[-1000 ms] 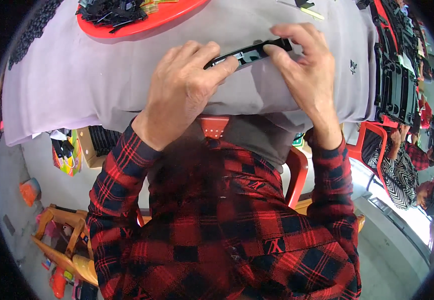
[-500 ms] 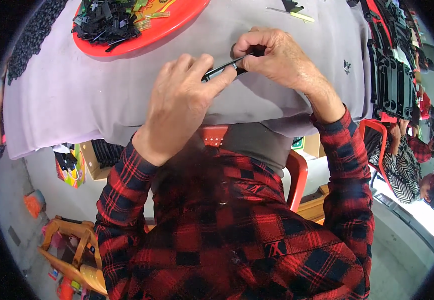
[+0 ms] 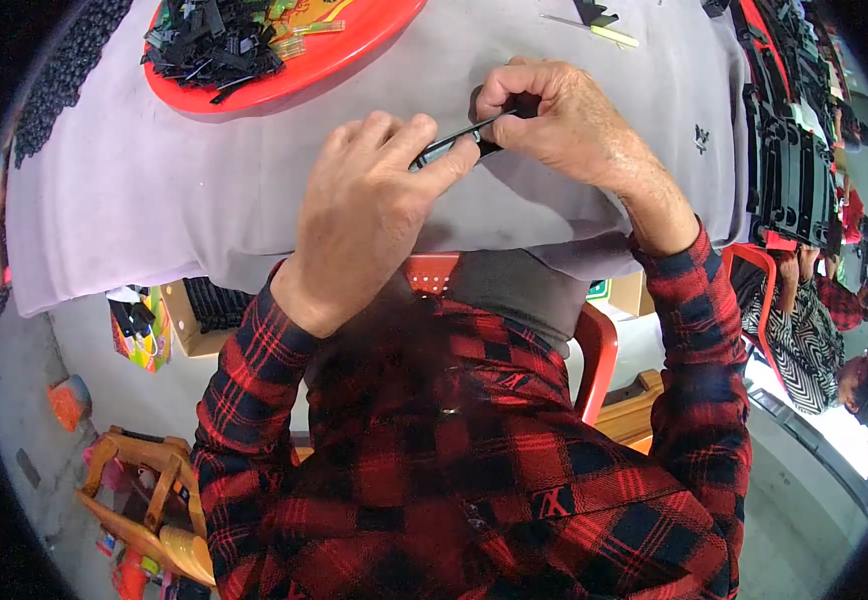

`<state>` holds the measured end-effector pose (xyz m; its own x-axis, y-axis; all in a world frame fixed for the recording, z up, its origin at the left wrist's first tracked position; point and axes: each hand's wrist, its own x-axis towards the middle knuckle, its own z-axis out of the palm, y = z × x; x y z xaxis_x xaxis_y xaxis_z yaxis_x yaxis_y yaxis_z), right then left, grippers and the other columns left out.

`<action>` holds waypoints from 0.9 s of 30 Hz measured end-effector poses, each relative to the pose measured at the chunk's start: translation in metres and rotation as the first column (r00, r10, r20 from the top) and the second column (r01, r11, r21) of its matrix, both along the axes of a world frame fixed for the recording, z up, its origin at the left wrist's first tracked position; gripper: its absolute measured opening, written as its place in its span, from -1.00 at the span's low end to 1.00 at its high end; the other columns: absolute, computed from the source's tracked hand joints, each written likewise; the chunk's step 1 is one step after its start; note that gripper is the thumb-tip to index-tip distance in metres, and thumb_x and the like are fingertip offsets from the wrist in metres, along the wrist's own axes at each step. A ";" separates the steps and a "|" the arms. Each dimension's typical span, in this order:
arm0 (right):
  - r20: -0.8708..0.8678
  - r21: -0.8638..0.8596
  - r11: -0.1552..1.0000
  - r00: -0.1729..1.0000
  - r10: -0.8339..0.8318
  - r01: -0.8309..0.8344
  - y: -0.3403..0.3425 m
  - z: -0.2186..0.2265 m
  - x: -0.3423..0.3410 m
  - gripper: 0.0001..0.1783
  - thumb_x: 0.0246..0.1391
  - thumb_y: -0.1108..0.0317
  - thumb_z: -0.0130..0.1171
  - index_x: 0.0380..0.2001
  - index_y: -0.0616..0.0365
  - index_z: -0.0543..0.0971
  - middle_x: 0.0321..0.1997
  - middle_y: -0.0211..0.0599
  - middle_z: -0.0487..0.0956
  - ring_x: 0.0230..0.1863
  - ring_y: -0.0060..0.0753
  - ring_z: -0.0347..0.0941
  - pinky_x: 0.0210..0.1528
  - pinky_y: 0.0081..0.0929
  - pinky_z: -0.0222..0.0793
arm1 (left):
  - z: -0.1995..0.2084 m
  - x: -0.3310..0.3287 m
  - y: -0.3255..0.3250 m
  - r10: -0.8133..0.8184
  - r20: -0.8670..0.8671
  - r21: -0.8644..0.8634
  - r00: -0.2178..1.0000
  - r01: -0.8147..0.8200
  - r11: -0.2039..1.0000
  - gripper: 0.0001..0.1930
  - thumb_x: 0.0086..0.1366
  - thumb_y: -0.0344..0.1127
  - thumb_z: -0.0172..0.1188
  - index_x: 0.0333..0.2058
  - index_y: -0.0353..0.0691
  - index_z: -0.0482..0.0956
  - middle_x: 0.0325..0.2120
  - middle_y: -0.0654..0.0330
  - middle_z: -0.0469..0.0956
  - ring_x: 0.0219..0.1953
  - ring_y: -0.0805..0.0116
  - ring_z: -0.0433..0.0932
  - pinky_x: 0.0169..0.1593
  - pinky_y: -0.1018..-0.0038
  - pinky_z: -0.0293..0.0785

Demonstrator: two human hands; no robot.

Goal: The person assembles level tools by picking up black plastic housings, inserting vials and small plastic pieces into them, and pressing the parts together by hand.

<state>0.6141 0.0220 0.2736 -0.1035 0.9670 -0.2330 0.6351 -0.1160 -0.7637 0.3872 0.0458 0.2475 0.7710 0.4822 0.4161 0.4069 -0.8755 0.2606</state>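
Observation:
Between my hands, above the pale cloth, is a narrow black plastic piece [image 3: 444, 148] with a light strip along it. My left hand [image 3: 369, 205] holds its near left end between thumb and fingers. At the far right end, my right hand [image 3: 559, 120] is closed, thumb and forefinger pinching the piece's tip; its curled fingers hide part of that end. Beyond my left hand, a red plate [image 3: 254, 100] bears a heap of small black plastic parts [image 3: 214, 50] and a few clear yellowish strips [image 3: 304, 35].
A pale cloth [image 3: 134, 190] covers the table. A yellow-handled tool [image 3: 614, 37] lies at its far side, and a small dark bit [image 3: 701, 138] to the right. Rows of black parts [image 3: 784, 170] line the right edge. A wooden stool [image 3: 144, 490] stands lower left; people sit at far right.
Both hands have shifted very slightly right with the black piece. My right fingers have turned a little around its end; the grip stays the same.

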 end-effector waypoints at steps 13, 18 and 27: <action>-0.030 0.137 0.991 1.000 0.001 0.003 0.001 -0.010 0.002 -0.85 -0.10 0.32 0.27 -0.48 0.15 0.56 -0.55 -0.33 0.49 -0.48 -0.44 0.42 -0.35 -0.38 0.37 | 0.002 0.000 0.000 -0.001 -0.007 -0.033 1.000 0.001 0.999 -0.62 0.07 -0.38 0.16 -0.09 0.00 0.67 -0.33 0.32 0.43 -0.21 0.31 0.47 -0.09 0.34 0.39; -0.066 0.078 0.997 0.998 -0.015 0.020 0.000 -0.008 0.002 -0.86 -0.10 0.33 0.26 -0.49 0.16 0.56 -0.55 -0.33 0.48 -0.48 -0.44 0.42 -0.34 -0.38 0.36 | 0.003 0.001 -0.001 0.000 -0.032 -0.037 0.999 -0.002 0.999 -0.61 0.07 -0.38 0.17 -0.07 0.00 0.65 -0.32 0.32 0.44 -0.19 0.31 0.47 -0.07 0.33 0.40; -0.067 0.082 0.997 0.998 -0.007 0.012 0.000 -0.006 -0.002 -0.87 -0.12 0.37 0.24 -0.50 0.16 0.53 -0.54 -0.30 0.48 -0.48 -0.39 0.42 -0.31 -0.36 0.39 | 0.000 0.002 0.000 -0.014 0.012 -0.053 1.000 0.015 0.999 -0.63 0.08 -0.39 0.17 -0.09 -0.01 0.63 -0.31 0.31 0.45 -0.21 0.28 0.48 -0.07 0.31 0.41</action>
